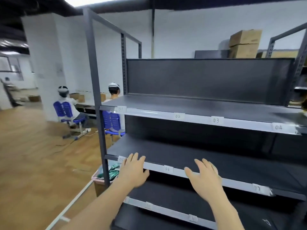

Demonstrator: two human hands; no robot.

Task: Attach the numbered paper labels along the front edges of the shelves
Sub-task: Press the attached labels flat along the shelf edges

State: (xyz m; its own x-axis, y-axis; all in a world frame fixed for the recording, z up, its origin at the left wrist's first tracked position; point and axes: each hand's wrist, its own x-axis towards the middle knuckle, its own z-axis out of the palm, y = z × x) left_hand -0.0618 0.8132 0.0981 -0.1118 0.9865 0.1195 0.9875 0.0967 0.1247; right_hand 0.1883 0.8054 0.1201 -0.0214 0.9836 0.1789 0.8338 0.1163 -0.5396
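A dark grey metal shelf unit fills the right of the view. Its top shelf edge (pixel 196 118) carries paper labels 01 (pixel 120 109), 02 (pixel 177 116), 03 (pixel 216 120) and 04 (pixel 278 127). The middle shelf edge (pixel 235 183) shows label 05 (pixel 121 159), label 06 (pixel 167 168) and label 07 (pixel 257 188). A lower shelf edge (pixel 167 211) holds small labels too blurred to read. My left hand (pixel 132 170) lies flat, fingers straight, over the middle edge just right of 05. My right hand (pixel 205 177) spreads open above the same edge, right of 06. Both hands hold nothing.
A pink bin (pixel 99 177) with green packets stands on the floor beside the unit's left post (pixel 96 90). Two seated people on blue chairs (pixel 66 112) work at a table behind. Cardboard boxes (pixel 244 44) are stacked at the back right. Wooden floor lies to the left.
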